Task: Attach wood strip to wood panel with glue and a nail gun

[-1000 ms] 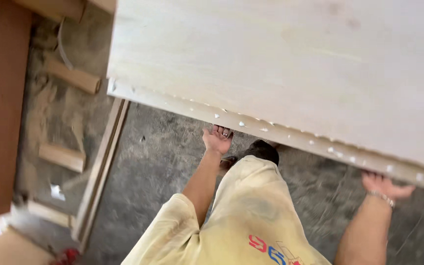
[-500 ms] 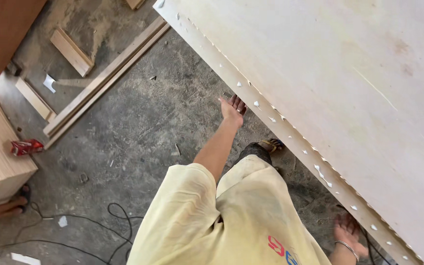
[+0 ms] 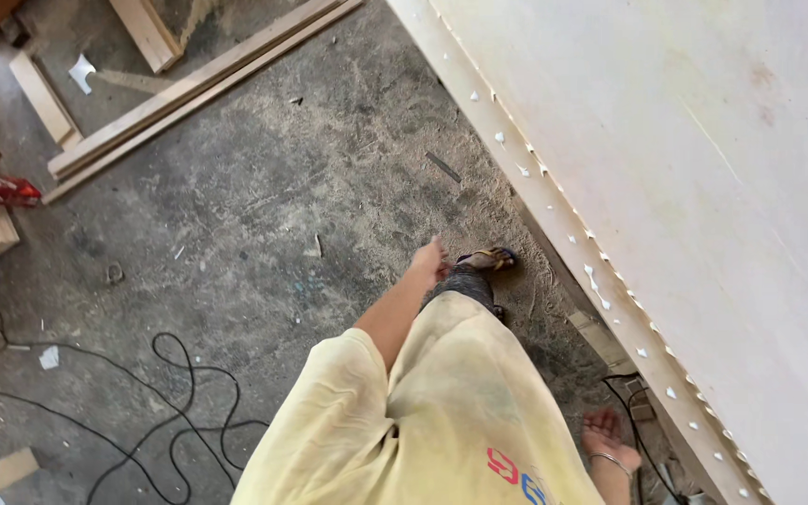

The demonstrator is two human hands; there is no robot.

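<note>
Both hands are off the panel (image 3: 703,187), a large pale board with glue beads along its edge, lying to the person's right. The left hand (image 3: 430,262) hangs loose and empty above the floor (image 3: 236,234); the right hand (image 3: 607,438) hangs open, holding nothing, just beside the panel's edge. This appears to be a pause between handling steps; any next grip calls for reaching back to that edge

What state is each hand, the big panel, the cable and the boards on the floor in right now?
left hand: free, off the panel, holding nothing
right hand: open, low beside the panel edge, holding nothing
plywood panel: lying flat, glue drips along its edge
black cable: loose, looped on the floor
wooden boards: lying flat on the floor
</note>
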